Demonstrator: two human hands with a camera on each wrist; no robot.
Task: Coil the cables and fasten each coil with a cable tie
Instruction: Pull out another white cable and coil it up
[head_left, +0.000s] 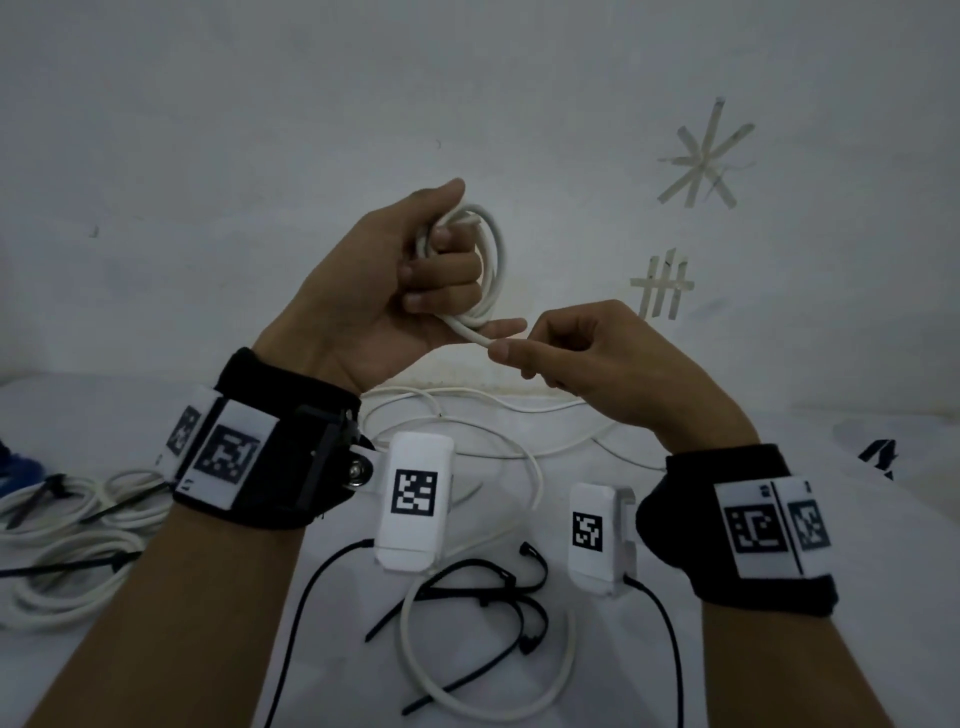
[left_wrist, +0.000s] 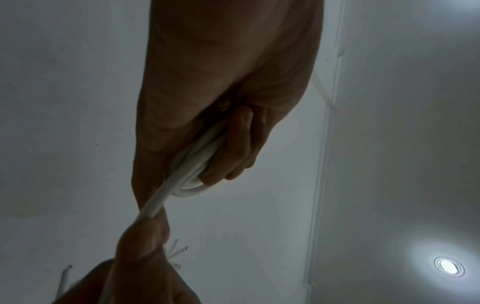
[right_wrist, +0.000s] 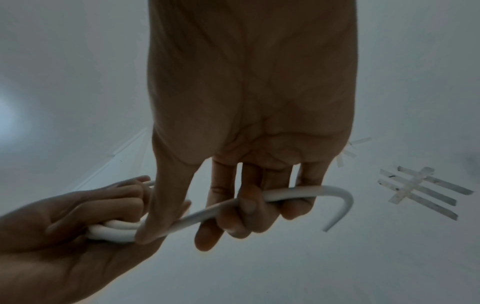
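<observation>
two tied coils (head_left: 78, 525) at far left, finished. left hand (head_left: 395, 291) curled round a half-wound white cable (head_left: 491, 260); right hand (head_left: 582, 358) pinching its free length. loose cable ties (head_left: 493, 592) waiting below.

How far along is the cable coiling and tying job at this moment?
Done: tied coils lie at the left with black ties round them. In hand: the left hand holds a white coil while the right hand feeds its strand. Left: tying this coil, then the loose cable, using the spare ties.
</observation>
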